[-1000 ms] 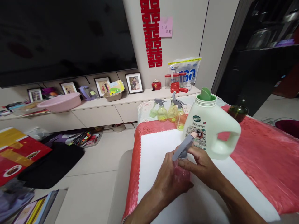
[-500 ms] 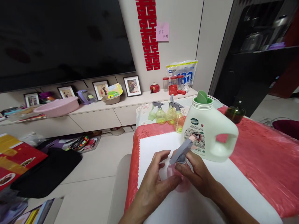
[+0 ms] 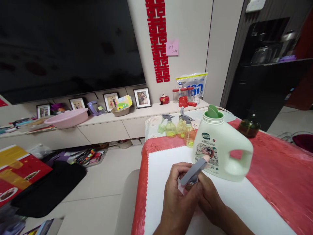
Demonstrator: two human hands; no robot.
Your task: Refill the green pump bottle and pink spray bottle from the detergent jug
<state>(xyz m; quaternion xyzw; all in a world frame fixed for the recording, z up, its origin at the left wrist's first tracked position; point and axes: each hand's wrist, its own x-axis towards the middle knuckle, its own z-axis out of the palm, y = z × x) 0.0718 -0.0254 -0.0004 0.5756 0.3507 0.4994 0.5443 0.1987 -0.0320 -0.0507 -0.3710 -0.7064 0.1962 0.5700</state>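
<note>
A pink spray bottle with a grey trigger head (image 3: 194, 171) is held over the white mat (image 3: 158, 169). My left hand (image 3: 179, 199) wraps round the bottle from the left and hides most of its body. On the other side, my right hand (image 3: 210, 195) has its fingers closed about the neck, just under the trigger head. Right behind them stands a large pale green jug (image 3: 225, 153) with a green cap (image 3: 213, 111) sitting in its mouth. Several yellow-green spray bottles (image 3: 171, 128) with grey heads stand farther back.
The mat lies on a red table cover (image 3: 276, 169). A dark green bottle (image 3: 249, 126) is at the right rear. Beyond the table, a low cabinet (image 3: 105, 127) bears frames, a pink basin (image 3: 68, 118) and red-lidded jars (image 3: 183, 94).
My left hand has closed from a loose, spread hold to wrap round the pink bottle, now mostly covered. The view has tilted up slightly, so the scene sits lower.
</note>
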